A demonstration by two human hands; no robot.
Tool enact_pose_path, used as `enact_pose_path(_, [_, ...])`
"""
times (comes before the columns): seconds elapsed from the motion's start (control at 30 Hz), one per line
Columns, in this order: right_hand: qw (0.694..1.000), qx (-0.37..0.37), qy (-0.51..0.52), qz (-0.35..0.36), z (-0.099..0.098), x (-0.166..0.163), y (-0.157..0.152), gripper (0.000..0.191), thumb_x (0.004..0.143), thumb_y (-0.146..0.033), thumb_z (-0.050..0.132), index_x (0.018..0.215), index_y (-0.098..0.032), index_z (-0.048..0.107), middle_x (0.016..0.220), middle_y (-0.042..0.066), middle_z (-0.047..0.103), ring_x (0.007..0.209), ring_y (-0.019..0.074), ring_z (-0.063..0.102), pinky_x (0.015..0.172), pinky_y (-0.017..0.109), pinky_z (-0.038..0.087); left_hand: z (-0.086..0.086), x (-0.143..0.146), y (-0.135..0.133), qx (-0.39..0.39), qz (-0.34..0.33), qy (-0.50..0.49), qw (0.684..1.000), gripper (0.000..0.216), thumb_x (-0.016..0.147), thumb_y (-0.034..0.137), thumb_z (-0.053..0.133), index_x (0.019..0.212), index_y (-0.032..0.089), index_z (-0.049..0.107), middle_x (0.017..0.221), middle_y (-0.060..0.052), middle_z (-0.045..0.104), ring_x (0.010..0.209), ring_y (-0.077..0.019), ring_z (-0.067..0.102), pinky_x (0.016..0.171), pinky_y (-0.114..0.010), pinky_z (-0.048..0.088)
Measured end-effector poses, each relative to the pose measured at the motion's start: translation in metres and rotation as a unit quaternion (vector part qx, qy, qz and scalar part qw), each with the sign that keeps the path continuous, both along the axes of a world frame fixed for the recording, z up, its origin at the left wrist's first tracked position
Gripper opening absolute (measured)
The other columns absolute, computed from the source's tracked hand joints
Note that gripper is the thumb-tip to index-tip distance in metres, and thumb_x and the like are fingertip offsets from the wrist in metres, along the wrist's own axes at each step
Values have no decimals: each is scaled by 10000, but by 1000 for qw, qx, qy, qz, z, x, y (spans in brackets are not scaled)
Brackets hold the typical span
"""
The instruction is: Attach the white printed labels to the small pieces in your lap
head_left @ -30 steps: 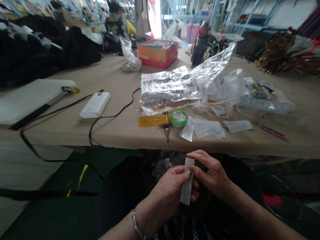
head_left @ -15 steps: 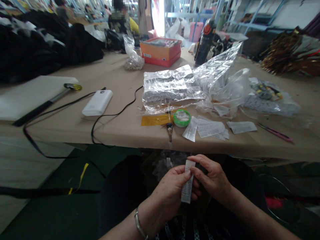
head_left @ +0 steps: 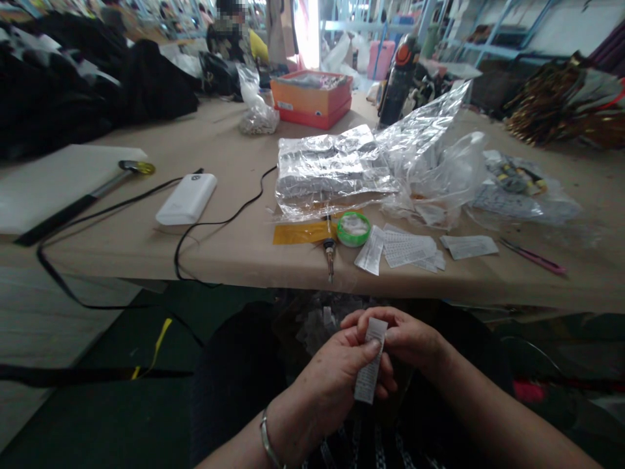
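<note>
Fingers of the left hand (head_left: 334, 368) pinch a narrow white printed strip (head_left: 367, 381) at lower centre; those of the right hand (head_left: 415, 335) curl about its upper end, partly hidden, their grip unclear. A slackened thumb could let it slip or crease. Above, a slim dark metal-tipped tool (head_left: 329, 249) points towards the near edge of the brown-covered bench (head_left: 244, 257); if hot, it could burn raised knuckles. Further right, a brushing wrist could scatter loose white paper-like strips (head_left: 410, 249).
</note>
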State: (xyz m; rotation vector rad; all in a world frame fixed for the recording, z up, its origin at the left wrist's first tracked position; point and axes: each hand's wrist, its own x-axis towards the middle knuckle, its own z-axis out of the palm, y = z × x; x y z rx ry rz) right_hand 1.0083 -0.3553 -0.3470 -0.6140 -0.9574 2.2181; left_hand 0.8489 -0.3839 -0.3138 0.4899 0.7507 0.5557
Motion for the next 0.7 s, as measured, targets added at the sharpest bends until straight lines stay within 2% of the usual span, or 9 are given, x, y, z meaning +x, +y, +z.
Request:
enact_pose_path(0.07, [1000,-10,9,4,-2,-3,0,282,658,-287,748,888,-142,674,1166,104,585,843,173,631,724,262,507,1,0,0,5,2,1,1000,212,797,266,552,939,110,548,627,-33,574,517,-113,564,472,-184,430])
enact_pose_path(0.17, [1000,-15,-1,-7,-5,-5,0,237,661,-287,749,824,-142,658,1134,102,596,922,200,617,770,288,502,-2,-1,0,7,3,3,1000,205,798,284,556,915,117,543,620,-29,569,505,-111,559,461,-180,418])
enact_pose_path(0.27, [997,14,-67,-45,-4,-4,-3,327,709,-287,714,1010,-192,630,1137,78,601,942,181,614,803,291,494,-6,-1,0,11,11,3,1000,189,805,303,557,839,118,542,619,-24,559,494,-103,551,460,-181,412])
enact_pose_path(0.33, [982,81,-138,-97,1,-2,-5,413,760,-285,667,1157,-247,561,1185,59,582,1011,179,589,864,304,473,-8,-2,0,11,25,8,1000,191,810,310,560,822,120,543,625,-17,554,496,-97,548,463,-181,409])
enact_pose_path(0.37, [965,134,-186,-126,5,-1,-7,420,785,-287,641,1192,-263,537,1211,54,565,1068,187,560,912,320,450,-8,-2,1,8,31,9,999,189,809,310,565,836,123,546,629,-14,554,497,-96,547,464,-182,407])
enact_pose_path(0.43, [903,263,-296,-168,14,1,-10,386,828,-300,592,1207,-262,532,1246,61,531,1163,212,488,995,363,387,-8,-2,2,0,42,10,999,191,801,308,581,854,127,547,634,-10,555,495,-93,542,465,-185,408])
enact_pose_path(0.5, [821,376,-393,-171,21,2,-13,357,853,-303,557,1204,-243,543,1252,76,511,1187,229,455,1018,388,359,-8,-1,3,-3,51,12,999,204,785,307,603,857,124,548,636,-10,557,490,-91,537,467,-190,414])
enact_pose_path(0.57, [765,440,-444,-157,26,2,-15,336,869,-300,533,1195,-222,550,1237,91,512,1178,234,452,1012,392,365,-7,0,3,-4,57,15,998,216,774,301,617,872,119,554,636,-11,559,488,-90,536,468,-192,421])
enact_pose_path(0.7, [739,461,-467,-154,27,-1,-16,330,886,-307,502,1195,-196,537,1206,104,536,1147,233,475,981,382,399,-4,1,3,-8,61,21,998,217,779,293,609,893,118,550,626,-9,555,483,-88,534,460,-187,414])
